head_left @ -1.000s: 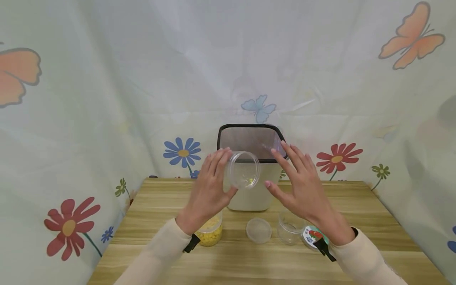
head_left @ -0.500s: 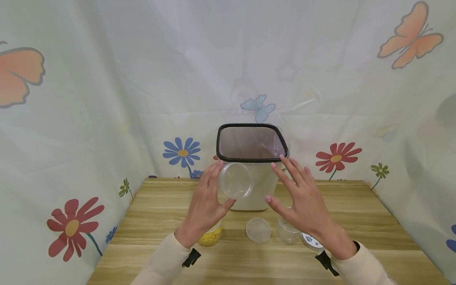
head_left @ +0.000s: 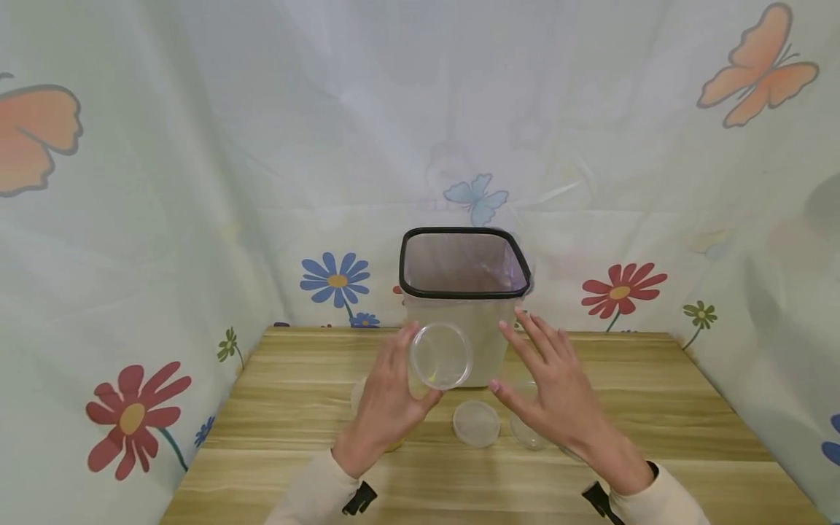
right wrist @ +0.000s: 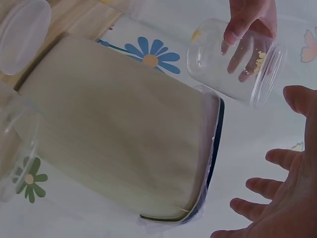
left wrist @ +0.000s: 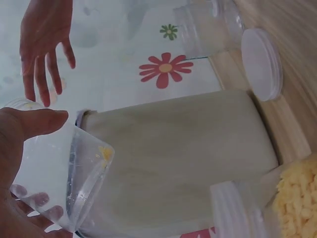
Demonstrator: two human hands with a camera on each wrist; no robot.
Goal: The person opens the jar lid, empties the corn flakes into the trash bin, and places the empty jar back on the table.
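My left hand (head_left: 390, 397) grips a clear plastic jar (head_left: 441, 356) by its side, its thumb and fingers curled around the wall. The jar is raised above the table and tilted, its round end facing me in the head view. A few yellow crumbs (right wrist: 260, 60) cling inside it in the right wrist view. To the right of the jar, my right hand (head_left: 558, 386) hovers with fingers spread and nothing in them. Behind both hands stands a pale bin (head_left: 485, 335) with a black rim and a thin liner.
A frosted round lid (head_left: 476, 424) lies on the wooden table (head_left: 459, 488). A jar of yellow pieces (left wrist: 297, 203) stands at left, mostly behind my left hand in the head view. Another clear jar (left wrist: 205, 32) stands right of the lid, partly covered by my right hand.
Both hands have come down from near the bin's rim to in front of its body. The clear jar has moved down with my left hand, which still holds it.
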